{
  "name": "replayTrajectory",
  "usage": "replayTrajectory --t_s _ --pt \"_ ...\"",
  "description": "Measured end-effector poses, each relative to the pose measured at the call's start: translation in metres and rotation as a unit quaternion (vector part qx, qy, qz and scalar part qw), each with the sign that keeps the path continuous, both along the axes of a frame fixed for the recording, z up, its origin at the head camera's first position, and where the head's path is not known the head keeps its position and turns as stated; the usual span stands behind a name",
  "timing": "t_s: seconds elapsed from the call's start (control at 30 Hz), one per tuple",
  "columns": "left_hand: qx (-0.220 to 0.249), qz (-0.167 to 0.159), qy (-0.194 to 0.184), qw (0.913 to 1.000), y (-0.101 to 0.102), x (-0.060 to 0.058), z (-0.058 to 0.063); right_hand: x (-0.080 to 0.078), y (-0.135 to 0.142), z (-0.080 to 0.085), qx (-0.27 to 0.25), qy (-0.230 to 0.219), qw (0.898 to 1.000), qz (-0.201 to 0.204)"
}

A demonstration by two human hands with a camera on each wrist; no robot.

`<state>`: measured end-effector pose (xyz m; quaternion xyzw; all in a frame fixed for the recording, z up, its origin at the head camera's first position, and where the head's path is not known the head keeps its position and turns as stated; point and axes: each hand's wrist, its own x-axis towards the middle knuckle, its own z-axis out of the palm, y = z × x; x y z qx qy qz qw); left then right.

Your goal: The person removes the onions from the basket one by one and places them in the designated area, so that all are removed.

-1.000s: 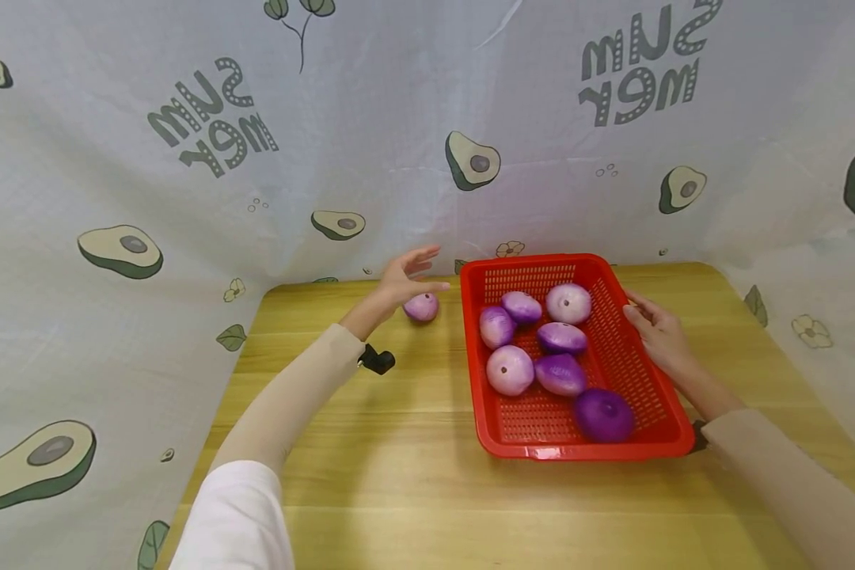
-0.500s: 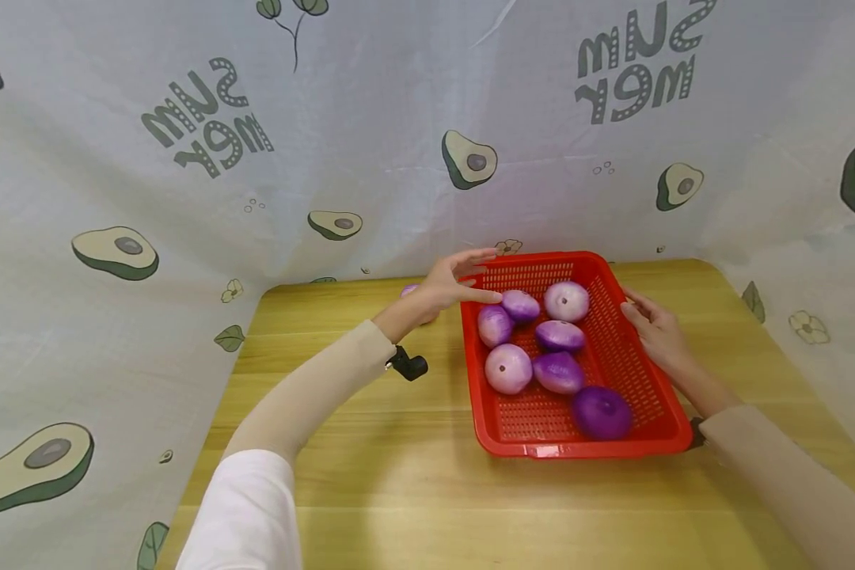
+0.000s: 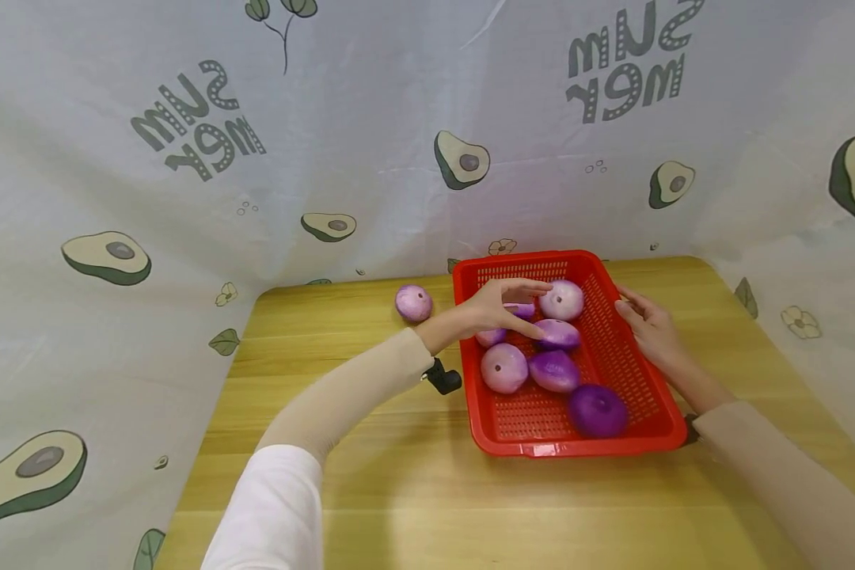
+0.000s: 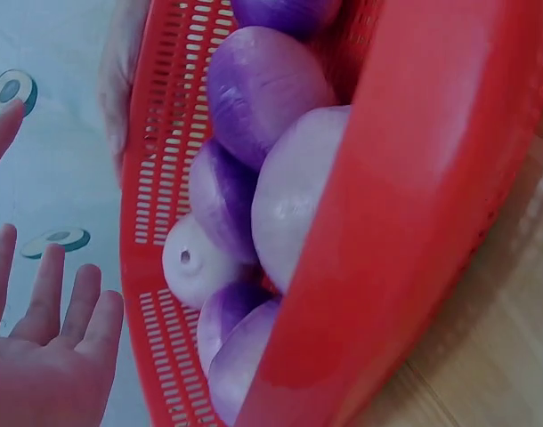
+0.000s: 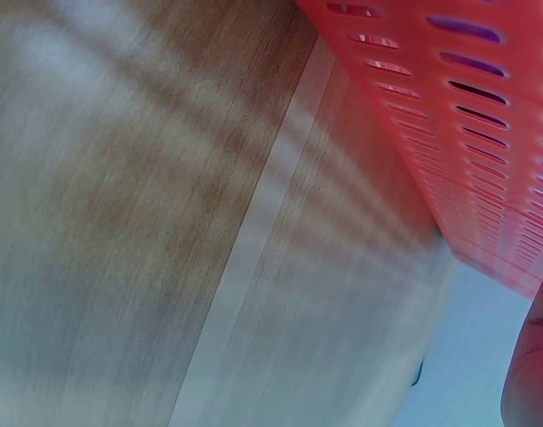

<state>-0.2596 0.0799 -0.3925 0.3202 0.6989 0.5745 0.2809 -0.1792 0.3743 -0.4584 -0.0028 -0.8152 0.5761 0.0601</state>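
My left hand (image 3: 495, 306) hovers over the left back part of a red plastic basket (image 3: 479, 431), thumb and fingers spread. Nothing is between them; the left wrist view shows the bare palm (image 4: 44, 382). Purple onions lie below, among them a pale one (image 3: 504, 368) and a dark one (image 3: 598, 411); the hand covers parts of two others. With its thumb over the right rim and fingers outside, my right hand (image 3: 651, 331) grips the basket. In the right wrist view the slotted basket wall (image 5: 485, 133) slants beside that hand's edge (image 5: 531, 365).
One more onion (image 3: 413, 303) sits on the wooden table (image 3: 313, 348), left of the basket near the back edge. Behind the table hangs a pale cloth (image 3: 370, 119) printed with avocados. A black wrist camera (image 3: 443, 377) sticks out below my left wrist.
My left hand has moved right, from above the lone onion to over the basket. That onion, partly hidden before, shows fully now. My right hand keeps its grip on the rim.
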Motion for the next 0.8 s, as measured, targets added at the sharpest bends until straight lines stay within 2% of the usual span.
replayTrajectory --t_s 0.13,0.3,0.5,0.8 --pt "-0.014 -0.033 -0.002 0.9993 0.01 0.005 -0.009 0.001 -0.001 0.0 -0.008 -0.002 1.0 0.001" --pt "-0.053 -0.063 0.036 0.996 0.018 0.009 -0.017 -0.001 0.0 -0.001 -0.016 0.004 1.0 -0.003" --pt "-0.079 -0.068 0.061 0.9927 0.021 0.01 -0.015 -0.003 -0.001 -0.003 0.002 0.015 1.0 -0.019" --pt "-0.084 -0.096 0.041 0.991 0.028 0.01 -0.012 -0.001 0.0 0.0 -0.009 -0.004 1.0 -0.004"
